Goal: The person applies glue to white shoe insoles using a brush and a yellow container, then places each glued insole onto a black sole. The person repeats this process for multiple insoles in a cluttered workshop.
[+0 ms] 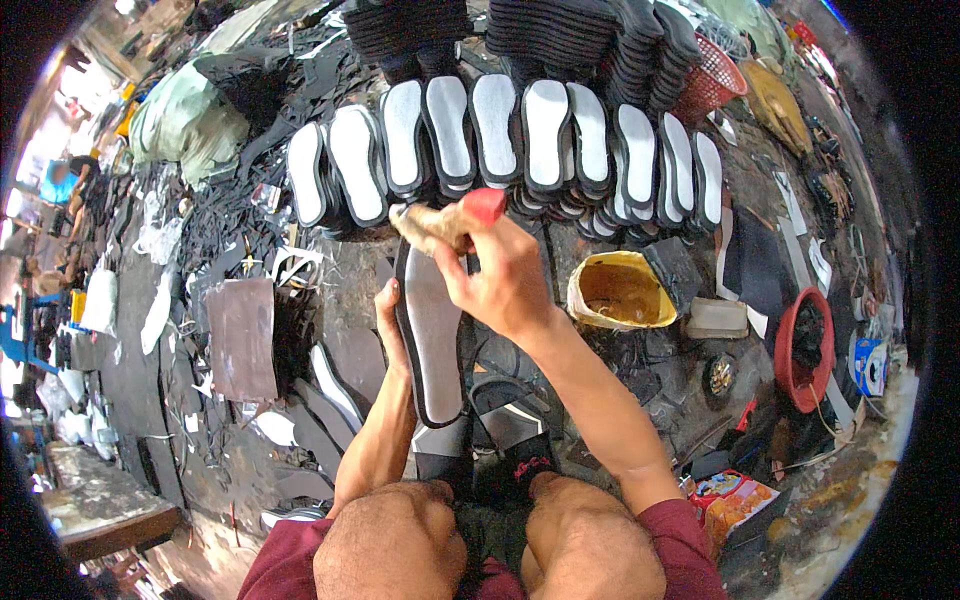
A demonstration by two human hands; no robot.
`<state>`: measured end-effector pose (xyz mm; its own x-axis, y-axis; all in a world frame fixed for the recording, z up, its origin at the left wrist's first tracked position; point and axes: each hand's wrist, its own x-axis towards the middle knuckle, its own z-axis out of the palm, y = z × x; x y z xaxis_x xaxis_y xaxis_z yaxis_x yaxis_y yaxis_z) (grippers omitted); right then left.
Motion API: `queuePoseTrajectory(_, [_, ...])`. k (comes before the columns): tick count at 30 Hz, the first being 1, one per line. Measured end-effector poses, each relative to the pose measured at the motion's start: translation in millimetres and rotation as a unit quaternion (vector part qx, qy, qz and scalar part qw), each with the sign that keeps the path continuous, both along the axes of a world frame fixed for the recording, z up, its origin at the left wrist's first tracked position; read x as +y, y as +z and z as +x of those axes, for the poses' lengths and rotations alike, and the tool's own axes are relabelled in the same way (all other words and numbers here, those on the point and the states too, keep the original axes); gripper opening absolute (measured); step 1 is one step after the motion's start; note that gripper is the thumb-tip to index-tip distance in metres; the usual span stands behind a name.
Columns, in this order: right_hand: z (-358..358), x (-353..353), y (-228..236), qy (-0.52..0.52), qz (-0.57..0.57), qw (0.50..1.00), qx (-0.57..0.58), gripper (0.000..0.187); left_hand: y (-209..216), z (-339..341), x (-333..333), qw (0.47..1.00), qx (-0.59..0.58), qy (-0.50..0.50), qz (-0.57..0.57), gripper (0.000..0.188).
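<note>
My left hand (391, 335) grips a shoe sole (435, 345) by its left edge, its thumb showing and its other fingers hidden behind. The sole is long, with a grey face and a black border, and stands tilted above my feet. In my right hand (512, 275) is a brush (428, 226), tan and crusted, with a red end sticking up past my fingers. The brush is over the sole's upper end; whether it touches the face I cannot tell. Beyond my hands, piles of black-edged soles with white faces (497, 128) lie in a curved row.
A yellow-rimmed pot (590, 310) with a brown inside stands right of my right hand. Tall stacks of black soles (555, 35) rise at the back beside a red mesh basket (722, 80). A red basin (826, 350) is far right, a brown board (240, 340) left. Scraps litter the floor.
</note>
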<state>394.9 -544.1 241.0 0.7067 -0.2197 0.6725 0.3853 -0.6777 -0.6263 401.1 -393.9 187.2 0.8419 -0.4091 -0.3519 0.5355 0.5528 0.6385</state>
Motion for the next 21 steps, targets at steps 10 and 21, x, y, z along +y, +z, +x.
queuePoseTrajectory(10, [-7.7, -27.7, -13.0, 0.011, 0.086, 0.996, 0.004, 0.022, 29.7, 1.6, 2.0, 0.999, 0.035, 0.009, 0.021, 0.083])
queuePoseTrajectory(21, [-198.9, -46.9, -51.1, 0.030, 0.184, 0.949, 0.252, 0.033, -37.7, 43.6, 8.5, 0.975, 0.136, -0.037, -0.174, 0.092])
